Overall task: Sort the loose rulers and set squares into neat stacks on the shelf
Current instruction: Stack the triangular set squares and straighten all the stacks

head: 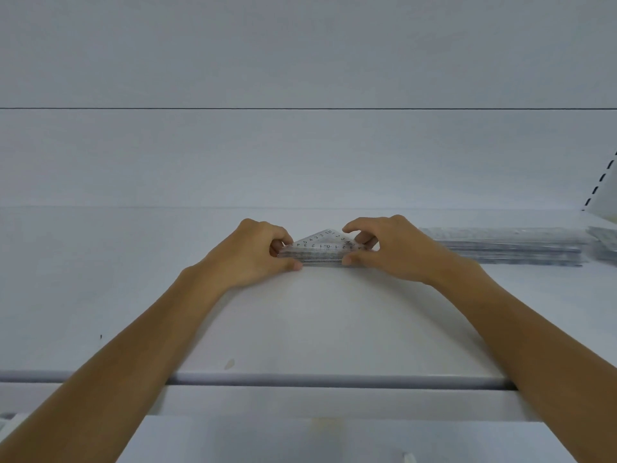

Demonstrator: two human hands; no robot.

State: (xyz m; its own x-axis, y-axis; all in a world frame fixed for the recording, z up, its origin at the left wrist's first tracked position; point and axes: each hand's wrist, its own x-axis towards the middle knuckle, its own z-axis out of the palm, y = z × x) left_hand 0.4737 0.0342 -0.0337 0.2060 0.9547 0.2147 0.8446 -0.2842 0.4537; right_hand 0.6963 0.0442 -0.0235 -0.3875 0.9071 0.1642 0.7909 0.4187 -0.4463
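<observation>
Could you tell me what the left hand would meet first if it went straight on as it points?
The left hand pinches the stack of set squares, so that comes first; beyond it, probably the right hand.

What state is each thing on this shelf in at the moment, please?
set square stack: flat, edges aligned, held at both ends.
left hand: pinches the stack's left corner.
right hand: pinches its right corner.
ruler stack: lying flat on the shelf, untouched, to the right.
</observation>
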